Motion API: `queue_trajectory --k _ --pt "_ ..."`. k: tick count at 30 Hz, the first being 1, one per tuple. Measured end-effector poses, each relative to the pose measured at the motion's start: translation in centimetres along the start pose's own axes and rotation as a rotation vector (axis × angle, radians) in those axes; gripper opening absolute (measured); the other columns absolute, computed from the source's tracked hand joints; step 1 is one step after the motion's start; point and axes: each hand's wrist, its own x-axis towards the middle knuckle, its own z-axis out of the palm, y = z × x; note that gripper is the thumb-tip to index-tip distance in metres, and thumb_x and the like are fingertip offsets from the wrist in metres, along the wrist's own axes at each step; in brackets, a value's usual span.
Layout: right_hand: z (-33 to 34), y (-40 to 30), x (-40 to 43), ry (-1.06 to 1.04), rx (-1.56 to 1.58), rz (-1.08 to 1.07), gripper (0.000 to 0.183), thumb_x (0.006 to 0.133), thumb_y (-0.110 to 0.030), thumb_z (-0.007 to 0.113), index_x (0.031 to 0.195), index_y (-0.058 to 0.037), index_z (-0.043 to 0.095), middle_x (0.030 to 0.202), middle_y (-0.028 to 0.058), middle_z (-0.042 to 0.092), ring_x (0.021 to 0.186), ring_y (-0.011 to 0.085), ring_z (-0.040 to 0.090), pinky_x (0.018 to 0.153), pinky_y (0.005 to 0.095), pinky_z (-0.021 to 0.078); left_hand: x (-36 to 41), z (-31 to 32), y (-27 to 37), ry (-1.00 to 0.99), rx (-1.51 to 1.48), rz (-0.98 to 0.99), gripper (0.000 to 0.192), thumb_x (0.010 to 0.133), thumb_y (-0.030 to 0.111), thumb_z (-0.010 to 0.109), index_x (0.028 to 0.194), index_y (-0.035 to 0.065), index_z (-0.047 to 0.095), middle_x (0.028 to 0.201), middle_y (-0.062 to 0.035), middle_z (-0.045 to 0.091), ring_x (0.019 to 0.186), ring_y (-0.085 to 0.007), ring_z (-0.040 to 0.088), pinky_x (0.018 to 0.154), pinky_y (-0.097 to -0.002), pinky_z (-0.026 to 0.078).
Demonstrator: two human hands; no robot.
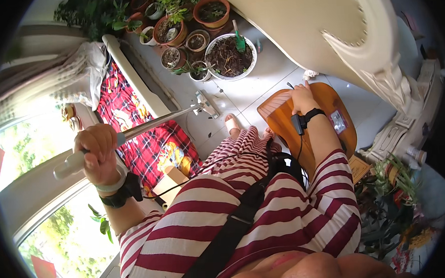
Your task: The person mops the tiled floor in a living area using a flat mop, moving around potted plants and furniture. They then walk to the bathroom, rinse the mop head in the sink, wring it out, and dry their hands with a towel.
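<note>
My left hand (97,153) is wrapped around the pale grey grip of a metal pole (161,119). The pole slants down to a white plastic mop head (206,104) on the tiled floor, near my sandalled foot. On my other side, my right hand (302,99) lies at the far edge of a brown wooden tabletop (330,103). Its fingertips are partly hidden, so I cannot tell whether it grips that edge. A small clear packet (338,121) lies on the wood beside my forearm. Both wrists wear black straps with cabled devices.
Several potted plants (169,30) crowd the far floor, with a green trowel (240,41) in a wide white pot (232,76). A red plaid cloth (159,150) covers a low surface by the windows at left. A cream, studded sofa (307,25) stands at right. Cables cross my front.
</note>
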Motion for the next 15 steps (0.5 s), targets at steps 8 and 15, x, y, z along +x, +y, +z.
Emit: queue_trajectory --k 8,15 --pt "-0.1 2.9 1.2 -0.178 0.122 -0.079 0.053 0.038 -0.028 0.085 0.081 -0.0085 0.06 0.091 0.0116 0.058 0.093 0.0289 0.054 0.079 0.0371 0.0432 -2.1 -4.0 1.2 0.108 -0.066 -0.04 0.044 0.075 0.042 0.068 0.054 0.0167 0.038 0.05 0.0083 0.035 0.044 -0.0054 0.031 0.046 -0.0227 0.024" --pt "-0.5 4.1 2.3 -0.32 0.257 -0.051 0.046 0.043 -0.022 0.085 0.078 -0.006 0.061 0.086 0.0152 0.062 0.086 0.0318 0.058 0.073 0.0375 0.0467 -2.3 -4.8 0.8 0.147 -0.072 0.023 0.038 0.073 0.039 0.071 0.056 0.0151 0.045 0.048 0.0072 0.04 0.04 -0.0069 0.038 0.04 -0.02 0.033"
